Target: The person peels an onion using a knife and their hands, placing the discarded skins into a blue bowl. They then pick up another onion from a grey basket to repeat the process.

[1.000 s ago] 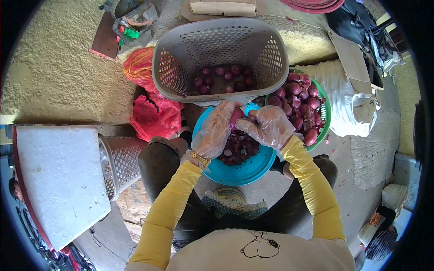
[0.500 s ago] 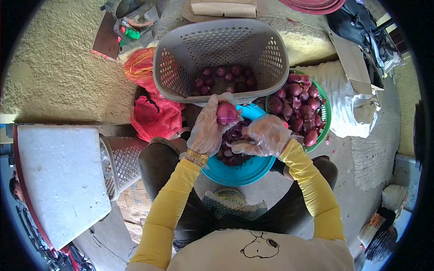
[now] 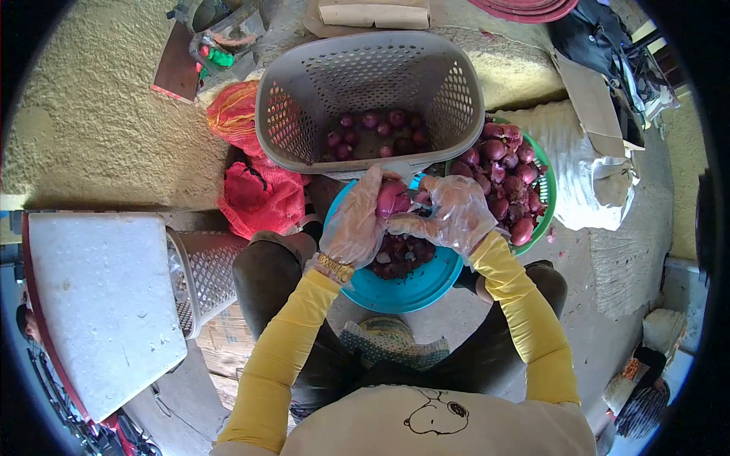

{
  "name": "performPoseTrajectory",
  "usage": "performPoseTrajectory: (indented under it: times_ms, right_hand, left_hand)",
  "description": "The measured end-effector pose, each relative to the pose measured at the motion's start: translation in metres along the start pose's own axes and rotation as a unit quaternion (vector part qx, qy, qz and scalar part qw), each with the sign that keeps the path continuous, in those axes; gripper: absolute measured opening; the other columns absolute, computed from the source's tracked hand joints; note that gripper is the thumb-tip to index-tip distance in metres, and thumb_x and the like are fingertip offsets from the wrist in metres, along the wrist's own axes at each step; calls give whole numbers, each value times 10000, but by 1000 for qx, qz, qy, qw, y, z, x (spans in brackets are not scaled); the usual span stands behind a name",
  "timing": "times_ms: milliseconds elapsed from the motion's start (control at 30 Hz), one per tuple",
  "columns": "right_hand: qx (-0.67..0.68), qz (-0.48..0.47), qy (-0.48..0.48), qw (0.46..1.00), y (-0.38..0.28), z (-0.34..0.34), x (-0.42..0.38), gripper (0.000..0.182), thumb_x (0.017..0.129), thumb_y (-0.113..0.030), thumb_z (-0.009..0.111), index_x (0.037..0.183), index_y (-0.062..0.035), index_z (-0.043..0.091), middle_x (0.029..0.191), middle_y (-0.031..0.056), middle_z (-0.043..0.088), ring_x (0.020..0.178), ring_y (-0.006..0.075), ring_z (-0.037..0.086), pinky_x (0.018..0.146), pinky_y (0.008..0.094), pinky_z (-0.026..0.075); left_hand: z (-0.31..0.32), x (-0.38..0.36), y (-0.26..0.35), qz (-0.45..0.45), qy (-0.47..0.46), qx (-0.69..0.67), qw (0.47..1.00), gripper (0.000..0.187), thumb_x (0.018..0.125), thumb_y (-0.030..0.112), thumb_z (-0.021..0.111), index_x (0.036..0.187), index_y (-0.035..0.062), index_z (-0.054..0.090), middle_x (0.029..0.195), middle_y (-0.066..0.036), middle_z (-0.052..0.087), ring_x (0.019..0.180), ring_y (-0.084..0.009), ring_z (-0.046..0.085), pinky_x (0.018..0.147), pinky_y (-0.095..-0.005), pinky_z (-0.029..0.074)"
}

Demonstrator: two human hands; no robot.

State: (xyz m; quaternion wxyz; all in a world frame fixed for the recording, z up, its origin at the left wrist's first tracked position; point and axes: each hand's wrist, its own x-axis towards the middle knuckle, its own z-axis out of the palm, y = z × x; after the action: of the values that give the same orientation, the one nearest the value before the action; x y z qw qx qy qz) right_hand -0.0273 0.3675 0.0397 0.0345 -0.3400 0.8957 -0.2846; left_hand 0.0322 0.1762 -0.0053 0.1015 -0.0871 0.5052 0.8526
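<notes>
My left hand [image 3: 356, 220], in a clear plastic glove, is closed around a red onion [image 3: 391, 200] above the blue basin. The gloved right hand [image 3: 458, 215] meets the onion from the right, its thumb and fingers closed at the onion's end. What exactly those fingertips pinch is partly hidden. Below both hands, the blue basin [image 3: 407, 295] holds dark red onion skins [image 3: 403, 257]. Just beyond stands a grey perforated basket [image 3: 357, 64] with several red onions [image 3: 370, 120] at its bottom. On the right, a green basket [image 3: 549, 199] is heaped with red onions [image 3: 498, 171].
Red mesh sacks [image 3: 262, 194] lie left of the grey basket. A white foam lid or board [image 3: 103, 304] and a pale perforated basket [image 3: 209, 270] stand at the left. A white sack [image 3: 589, 167] and cardboard [image 3: 589, 102] are at the right, beside the green basket.
My right hand has risen and moved up to the onion, closing at its end. The left hand has shifted slightly right and down with the onion, turning it.
</notes>
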Motion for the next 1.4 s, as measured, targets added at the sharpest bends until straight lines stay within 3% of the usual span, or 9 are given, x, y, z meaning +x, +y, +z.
performPoseTrajectory:
  times_ms: [100, 433, 500, 633, 733, 800, 1100, 1300, 1400]
  right_hand:
    - [9, -20, 14, 1000, 5, 5, -1, 668, 669, -636, 862, 987, -72, 698, 779, 96, 739, 708, 324, 725, 668, 421, 561]
    - [1, 0, -13, 1000, 2, 1, 0, 648, 681, -617, 867, 962, -55, 711, 763, 101, 734, 709, 323, 727, 658, 420, 556]
    - [-6, 8, -16, 1000, 5, 6, -1, 645, 690, -616, 862, 961, -50, 711, 760, 103, 732, 704, 324, 725, 653, 419, 555]
    - [16, -7, -19, 1000, 3, 3, 0, 626, 716, -603, 851, 968, -46, 715, 756, 108, 727, 679, 326, 714, 631, 420, 547]
    - [44, -19, 2, 999, 8, 9, 0, 615, 776, -681, 757, 943, -91, 709, 698, 125, 691, 692, 378, 689, 615, 474, 540]
    - [44, -20, -13, 999, 8, 9, 0, 597, 787, -673, 752, 949, -100, 712, 700, 121, 692, 687, 376, 687, 608, 474, 536]
    - [-8, -27, -93, 995, 2, 8, -1, 571, 763, -639, 795, 956, -106, 728, 722, 100, 707, 684, 339, 700, 612, 442, 536]
    - [26, -8, 3, 1000, 1, 0, 0, 629, 700, -613, 859, 959, -54, 727, 741, 108, 728, 681, 322, 721, 618, 410, 555]
    - [8, -14, 7, 1000, 5, 3, -1, 616, 707, -597, 863, 955, -50, 724, 735, 112, 723, 675, 326, 716, 620, 411, 555]
  left_hand:
    - [1, -6, 8, 173, -10, 388, 905, 407, 1134, 346, 378, 1265, 12, 571, 1155, -96, 622, 1038, -158, 611, 962, -314, 520]
    - [-4, 1, 0, -27, -10, -52, 998, 311, 1094, 293, 490, 1251, 36, 566, 1135, -103, 635, 1071, -199, 630, 959, -369, 510]
    - [-10, 1, 1, 137, -25, 427, 894, 321, 958, 91, 612, 1264, 41, 532, 1156, -146, 630, 1089, -307, 634, 970, -413, 506]
    - [-5, -1, -3, 194, -5, 402, 895, 401, 1146, 282, 334, 1238, -35, 561, 1116, -133, 647, 981, -204, 638, 936, -356, 543]
    - [-5, 0, -3, 139, 4, 317, 938, 383, 1144, 268, 348, 1237, -38, 559, 1137, -135, 639, 984, -195, 635, 948, -358, 538]
    - [-11, 0, -4, 170, -34, 385, 906, 456, 843, -31, 609, 1281, 47, 508, 1174, -164, 607, 1101, -377, 608, 992, -424, 487]
    - [-4, 0, 2, 118, 1, 270, 956, 225, 1086, 143, 497, 1273, 24, 539, 1180, -114, 617, 1011, -212, 626, 948, -332, 515]
    - [1, -4, 7, 276, 2, 468, 839, 296, 972, 42, 594, 1261, 36, 535, 1145, -150, 614, 1043, -310, 624, 958, -390, 502]
    - [-3, 0, 1, 204, -21, 387, 899, 349, 923, 53, 616, 1261, 39, 529, 1133, -169, 609, 1063, -359, 611, 968, -415, 490]
